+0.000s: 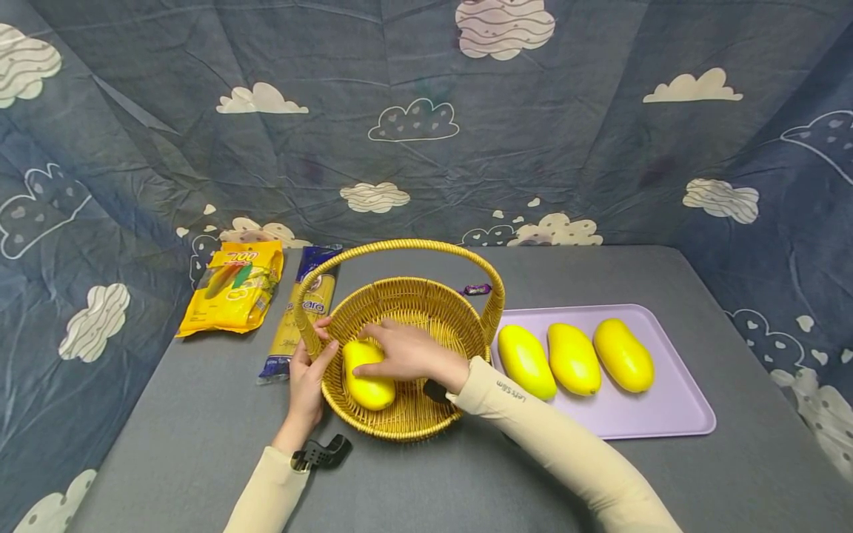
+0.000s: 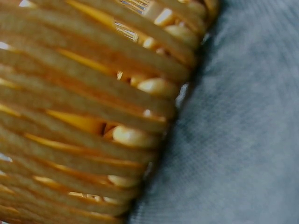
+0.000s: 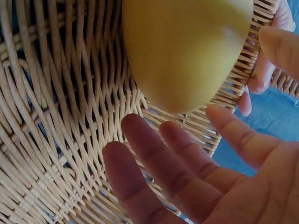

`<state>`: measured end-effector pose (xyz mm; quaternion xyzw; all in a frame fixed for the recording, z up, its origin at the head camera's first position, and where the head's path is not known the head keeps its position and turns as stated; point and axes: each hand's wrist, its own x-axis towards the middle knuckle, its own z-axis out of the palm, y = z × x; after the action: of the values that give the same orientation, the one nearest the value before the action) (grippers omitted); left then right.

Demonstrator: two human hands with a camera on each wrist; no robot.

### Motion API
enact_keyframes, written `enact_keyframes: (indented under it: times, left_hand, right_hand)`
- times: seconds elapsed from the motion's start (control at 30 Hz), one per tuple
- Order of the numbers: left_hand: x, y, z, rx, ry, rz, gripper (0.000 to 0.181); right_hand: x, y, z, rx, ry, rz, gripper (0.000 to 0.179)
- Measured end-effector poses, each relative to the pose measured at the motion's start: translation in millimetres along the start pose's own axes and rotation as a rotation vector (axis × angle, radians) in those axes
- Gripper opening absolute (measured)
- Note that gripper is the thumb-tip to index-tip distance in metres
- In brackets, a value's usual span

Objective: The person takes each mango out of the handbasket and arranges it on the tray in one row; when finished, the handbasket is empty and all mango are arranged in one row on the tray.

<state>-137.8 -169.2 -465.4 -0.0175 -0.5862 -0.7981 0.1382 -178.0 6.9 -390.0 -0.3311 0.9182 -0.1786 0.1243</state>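
A yellow mango (image 1: pixel 369 381) lies at the left side inside the round wicker basket (image 1: pixel 400 431). My right hand (image 1: pixel 406 354) reaches into the basket beside this mango. In the right wrist view its fingers (image 3: pixel 180 179) are spread and nearly straight, close to the end of the mango (image 3: pixel 187 56); whether a fingertip touches it, I cannot tell. My left hand (image 1: pixel 308 381) holds the basket's left rim near the foot of the handle, thumb on the inner side. Woven basket wall (image 2: pixel 84 93) fills much of the left wrist view, hiding that hand.
A lilac tray (image 1: pixel 673 414) at the right bears three more mangoes (image 1: pixel 573 359). Behind the basket lies a small purple-wrapped sweet (image 1: pixel 477 289). To the left are a spaghetti packet (image 1: pixel 288 333) and a yellow bag (image 1: pixel 229 296). The basket's tall handle (image 1: pixel 400 244) arches over it.
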Motion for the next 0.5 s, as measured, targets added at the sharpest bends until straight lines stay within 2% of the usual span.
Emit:
enact_keyframes:
  times: [0.23, 0.5]
  left_hand:
    - [-0.5, -0.7, 0.6, -0.014, -0.006, 0.010, 0.022]
    - [0.2, -1.0, -0.2, -0.012, -0.005, 0.010, 0.025]
  right_hand:
    - [1.0, -0.8, 4.0, 0.034, -0.042, 0.034, 0.061]
    - [4.7, 2.7, 7.1, 0.149, -0.088, 0.030, 0.061]
